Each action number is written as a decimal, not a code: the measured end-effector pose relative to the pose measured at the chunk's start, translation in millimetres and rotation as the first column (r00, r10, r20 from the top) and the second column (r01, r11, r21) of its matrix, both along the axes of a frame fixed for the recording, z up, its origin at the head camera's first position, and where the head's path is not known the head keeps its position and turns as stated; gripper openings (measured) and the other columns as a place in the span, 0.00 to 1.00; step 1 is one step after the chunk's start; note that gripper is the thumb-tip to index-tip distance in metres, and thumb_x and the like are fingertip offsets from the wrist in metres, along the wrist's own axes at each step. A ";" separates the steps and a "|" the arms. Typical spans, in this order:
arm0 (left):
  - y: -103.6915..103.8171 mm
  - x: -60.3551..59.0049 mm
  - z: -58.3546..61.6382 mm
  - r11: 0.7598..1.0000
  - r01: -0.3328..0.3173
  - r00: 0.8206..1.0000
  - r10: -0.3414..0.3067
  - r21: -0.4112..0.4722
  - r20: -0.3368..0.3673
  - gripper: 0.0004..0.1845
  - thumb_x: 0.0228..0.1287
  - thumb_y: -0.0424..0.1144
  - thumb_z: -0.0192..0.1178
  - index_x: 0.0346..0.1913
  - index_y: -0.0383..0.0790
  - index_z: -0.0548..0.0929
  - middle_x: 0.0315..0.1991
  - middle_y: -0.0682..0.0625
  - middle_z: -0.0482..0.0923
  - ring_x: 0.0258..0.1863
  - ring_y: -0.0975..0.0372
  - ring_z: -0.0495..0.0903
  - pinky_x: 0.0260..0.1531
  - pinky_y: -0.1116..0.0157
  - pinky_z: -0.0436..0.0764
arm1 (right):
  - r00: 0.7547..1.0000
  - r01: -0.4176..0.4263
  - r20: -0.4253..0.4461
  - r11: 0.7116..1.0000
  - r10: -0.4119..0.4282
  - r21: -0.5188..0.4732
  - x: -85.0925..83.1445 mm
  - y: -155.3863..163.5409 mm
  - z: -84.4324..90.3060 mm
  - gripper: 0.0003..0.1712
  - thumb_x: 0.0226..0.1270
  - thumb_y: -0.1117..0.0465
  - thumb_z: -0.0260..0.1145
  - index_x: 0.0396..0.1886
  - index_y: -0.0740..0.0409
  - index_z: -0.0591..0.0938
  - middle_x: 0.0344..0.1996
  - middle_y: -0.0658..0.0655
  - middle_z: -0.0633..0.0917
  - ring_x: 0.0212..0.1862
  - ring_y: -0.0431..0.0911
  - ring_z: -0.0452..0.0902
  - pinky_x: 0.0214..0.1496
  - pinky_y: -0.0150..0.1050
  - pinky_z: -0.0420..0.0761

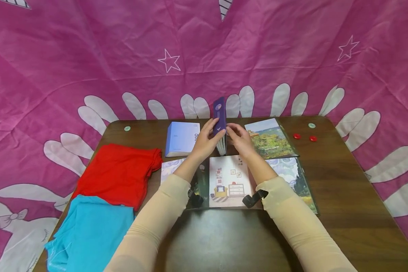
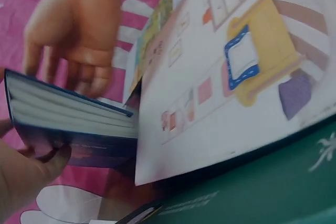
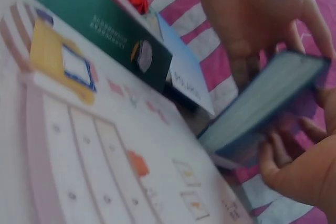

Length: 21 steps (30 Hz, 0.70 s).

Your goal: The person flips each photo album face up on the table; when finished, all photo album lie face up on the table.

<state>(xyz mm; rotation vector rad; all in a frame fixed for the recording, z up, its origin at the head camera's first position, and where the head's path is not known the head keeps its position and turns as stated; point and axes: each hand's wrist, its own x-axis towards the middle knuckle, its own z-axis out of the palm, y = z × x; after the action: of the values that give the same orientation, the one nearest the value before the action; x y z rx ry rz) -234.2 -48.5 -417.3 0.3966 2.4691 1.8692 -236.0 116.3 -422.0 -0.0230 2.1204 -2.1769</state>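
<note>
A purple book (image 1: 219,117) stands on end toward the back middle of the table, its page edges (image 2: 73,111) turned toward me. My left hand (image 1: 205,139) grips it from the left, with the thumb and fingers on its purple cover. From the other side my right hand (image 1: 240,139) holds it by the right edge, fingers bent against the cover in the right wrist view. Just in front lies a pale picture book (image 1: 228,172) drawn with a dresser and a yellow armchair. The bottom of the purple book sits close behind that one.
A light blue book (image 1: 181,136) lies back left, a landscape-covered book (image 1: 270,139) back right. Another painted book (image 1: 285,172) and a dark green one (image 1: 204,181) flank the picture book. Red cloth (image 1: 117,173) and turquoise cloth (image 1: 91,234) lie left; red discs (image 1: 297,136) sit right.
</note>
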 end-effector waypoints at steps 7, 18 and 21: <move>-8.9 -0.7 3.5 0.996 -0.078 0.997 0.078 -0.032 -0.022 0.37 0.73 0.52 0.60 0.77 0.40 0.64 0.80 0.47 0.50 0.70 0.49 0.67 0.67 0.56 0.72 | 0.983 -0.142 0.140 0.979 0.121 0.149 -5.5 6.2 -14.0 0.39 0.76 0.48 0.62 0.77 0.62 0.62 0.73 0.63 0.66 0.72 0.59 0.64 0.71 0.54 0.69; -11.3 -6.5 -22.1 0.981 -0.185 0.973 0.174 0.058 0.154 0.33 0.69 0.39 0.58 0.77 0.43 0.66 0.77 0.44 0.59 0.73 0.51 0.65 0.71 0.60 0.66 | 0.972 -0.186 0.201 0.919 0.120 0.349 -13.5 26.3 -20.8 0.44 0.76 0.42 0.60 0.79 0.62 0.57 0.76 0.66 0.61 0.74 0.62 0.60 0.73 0.57 0.65; -10.7 -6.7 -27.3 0.978 -0.198 0.964 0.182 0.067 0.196 0.34 0.68 0.38 0.56 0.78 0.45 0.65 0.76 0.44 0.62 0.72 0.51 0.65 0.71 0.57 0.66 | 0.972 -0.163 0.219 0.910 0.083 0.382 -13.7 32.3 -23.2 0.46 0.76 0.41 0.59 0.81 0.61 0.54 0.78 0.65 0.58 0.76 0.61 0.57 0.75 0.58 0.61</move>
<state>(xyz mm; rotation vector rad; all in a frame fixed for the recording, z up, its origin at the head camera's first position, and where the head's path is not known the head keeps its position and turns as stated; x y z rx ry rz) -241.0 -59.2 -444.6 -0.0196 2.3811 1.9827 -249.7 148.6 -445.2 0.0860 2.3262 -1.5704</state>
